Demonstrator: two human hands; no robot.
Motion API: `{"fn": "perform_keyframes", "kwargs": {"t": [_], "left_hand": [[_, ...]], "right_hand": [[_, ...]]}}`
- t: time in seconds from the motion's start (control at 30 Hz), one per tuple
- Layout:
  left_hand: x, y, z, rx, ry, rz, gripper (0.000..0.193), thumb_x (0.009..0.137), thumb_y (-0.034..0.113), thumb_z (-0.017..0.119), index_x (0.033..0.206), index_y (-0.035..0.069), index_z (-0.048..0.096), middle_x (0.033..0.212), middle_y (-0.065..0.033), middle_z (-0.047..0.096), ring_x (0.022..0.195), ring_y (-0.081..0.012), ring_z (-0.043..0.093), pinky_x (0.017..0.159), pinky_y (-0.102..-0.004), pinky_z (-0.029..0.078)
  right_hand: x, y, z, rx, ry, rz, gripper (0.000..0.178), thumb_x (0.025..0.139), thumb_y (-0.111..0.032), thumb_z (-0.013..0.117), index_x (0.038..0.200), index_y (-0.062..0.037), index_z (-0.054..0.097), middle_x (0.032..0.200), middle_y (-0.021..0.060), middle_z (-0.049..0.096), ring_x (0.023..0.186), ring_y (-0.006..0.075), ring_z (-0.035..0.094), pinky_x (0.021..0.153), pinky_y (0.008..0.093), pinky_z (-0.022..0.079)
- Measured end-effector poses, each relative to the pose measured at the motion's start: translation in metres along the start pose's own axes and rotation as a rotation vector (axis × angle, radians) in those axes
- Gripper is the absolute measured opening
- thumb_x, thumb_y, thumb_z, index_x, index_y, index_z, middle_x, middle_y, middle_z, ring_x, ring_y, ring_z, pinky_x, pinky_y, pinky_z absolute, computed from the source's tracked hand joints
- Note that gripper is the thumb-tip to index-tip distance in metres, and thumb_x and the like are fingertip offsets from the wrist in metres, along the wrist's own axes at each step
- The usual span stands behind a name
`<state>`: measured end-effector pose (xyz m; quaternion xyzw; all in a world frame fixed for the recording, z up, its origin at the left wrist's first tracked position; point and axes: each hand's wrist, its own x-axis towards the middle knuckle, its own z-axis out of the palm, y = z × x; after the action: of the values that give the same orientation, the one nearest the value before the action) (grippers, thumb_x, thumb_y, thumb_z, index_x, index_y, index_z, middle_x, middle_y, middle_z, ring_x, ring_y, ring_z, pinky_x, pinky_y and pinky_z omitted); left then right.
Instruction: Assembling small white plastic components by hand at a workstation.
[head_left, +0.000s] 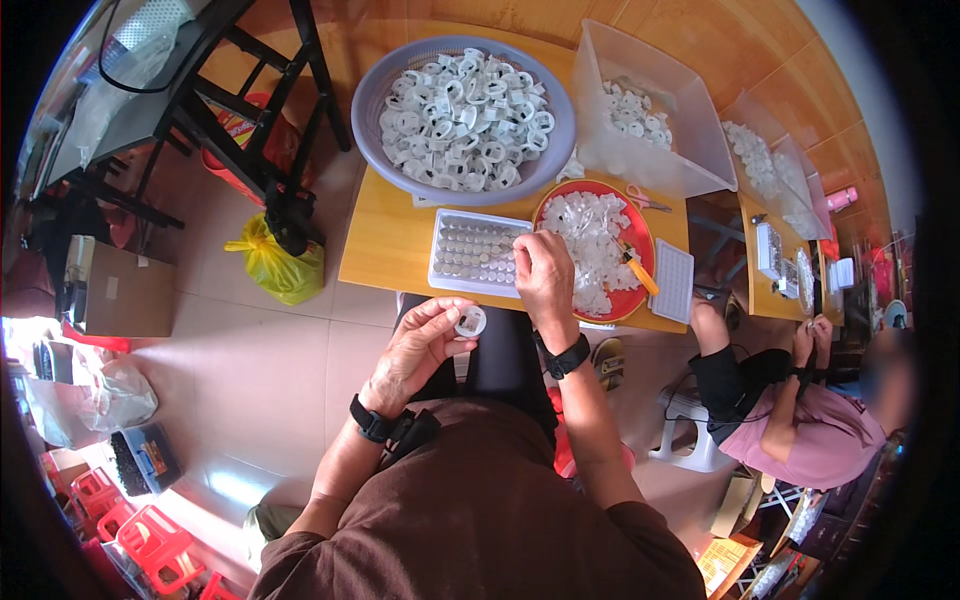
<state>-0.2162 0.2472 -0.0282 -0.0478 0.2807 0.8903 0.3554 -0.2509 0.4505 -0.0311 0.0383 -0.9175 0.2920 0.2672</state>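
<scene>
My left hand (425, 345) pinches a small round white plastic case (471, 321) between thumb and fingers, just in front of the table edge. The case has a dark spot inside it. My right hand (545, 275) reaches over the right side of a white tray (433, 262) filled with rows of small round silvery pieces. Its fingertips are pressed together above the tray, and what they hold, if anything, is hidden. Beside that hand lies a red round plate (645, 235) heaped with small white translucent parts (590, 225).
A large grey-blue basin (365, 150) of white plastic cases stands behind the tray. A clear bin (690, 160), scissors (650, 200), an orange-handled tool (640, 272) and a pale grid tray (674, 280) are at the right. A co-worker (810, 430) sits further right.
</scene>
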Motion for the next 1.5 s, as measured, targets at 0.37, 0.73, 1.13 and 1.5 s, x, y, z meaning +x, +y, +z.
{"fn": "perform_keyframes", "kwargs": {"t": [0.37, 0.73, 1.13, 1.5], "left_hand": [[0.001, -0.003, 0.001, 0.013, 0.054, 0.014, 0.019, 0.091, 0.013, 0.057, 0.107, 0.004, 0.062, 0.101, -0.0065, 0.065, 0.089, -0.0158, 0.065, 0.078, -0.0307, 0.057], [0.001, -0.006, 0.019, 0.201, 0.125, 0.08, 0.016, 0.088, 0.011, 0.062, 0.102, 0.004, 0.063, 0.097, -0.005, 0.065, 0.088, -0.0121, 0.063, 0.079, -0.0284, 0.056], [-0.003, -0.007, 0.021, 0.298, 0.164, 0.11, 0.016, 0.089, 0.01, 0.06, 0.102, 0.001, 0.063, 0.098, -0.0069, 0.064, 0.088, -0.0141, 0.063, 0.076, -0.0292, 0.057], [-0.004, -0.003, 0.004, 0.096, 0.117, 0.134, 0.013, 0.09, 0.01, 0.059, 0.101, 0.005, 0.063, 0.101, -0.0067, 0.066, 0.091, -0.014, 0.064, 0.079, -0.0311, 0.057]], "right_hand": [[-0.018, -0.053, -0.044, 0.514, -0.092, 0.164, 0.01, 0.075, 0.007, 0.062, 0.08, -0.0007, 0.059, 0.076, 0.0076, 0.059, 0.064, 0.0173, 0.059, 0.058, 0.0261, 0.047], [-0.037, -0.073, -0.041, 0.309, -0.047, -0.077, 0.022, 0.066, 0.012, 0.063, 0.082, -0.0022, 0.057, 0.073, 0.0093, 0.058, 0.067, 0.0256, 0.058, 0.059, 0.0335, 0.046], [-0.043, -0.07, -0.044, 0.383, -0.166, 0.031, 0.023, 0.071, 0.008, 0.061, 0.092, -0.0014, 0.06, 0.079, 0.0108, 0.055, 0.074, 0.0282, 0.056, 0.064, 0.0372, 0.046], [-0.028, -0.056, -0.043, 0.305, -0.052, 0.123, 0.013, 0.08, -0.001, 0.062, 0.094, 0.0, 0.063, 0.078, 0.0123, 0.058, 0.069, 0.0287, 0.058, 0.062, 0.0347, 0.046]]}}
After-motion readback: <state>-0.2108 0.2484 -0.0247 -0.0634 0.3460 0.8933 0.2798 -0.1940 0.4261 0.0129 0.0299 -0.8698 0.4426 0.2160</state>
